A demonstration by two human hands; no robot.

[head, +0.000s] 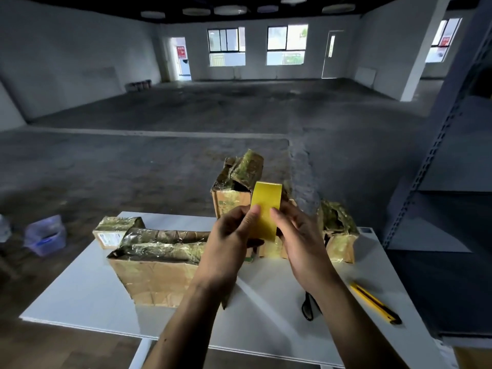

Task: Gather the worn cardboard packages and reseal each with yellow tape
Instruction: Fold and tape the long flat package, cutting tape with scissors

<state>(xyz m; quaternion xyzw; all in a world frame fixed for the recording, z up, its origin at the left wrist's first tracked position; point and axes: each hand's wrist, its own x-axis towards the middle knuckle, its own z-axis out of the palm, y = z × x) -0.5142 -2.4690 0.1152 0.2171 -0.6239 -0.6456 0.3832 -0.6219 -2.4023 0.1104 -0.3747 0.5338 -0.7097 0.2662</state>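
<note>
One yellow tape roll [266, 209], pinched by left hand [231, 237] and right hand [299, 235], above worn packages [157, 265]

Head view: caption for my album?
Left hand and right hand hold yellow tape roll over worn cardboard packages on a white table.

A large bare hall fills the upper frame: a dark, stained concrete floor [159, 115], pale walls [66, 49] and a black ceiling with round lamps [230, 9] at top centre. Two windows [226, 43] in the far wall let in daylight, with an open doorway [181, 57] to their left and a white door [331, 54] to their right. A grey metal rack [439, 145] lines the right edge. A white desk [80, 288] fills the bottom.
</note>
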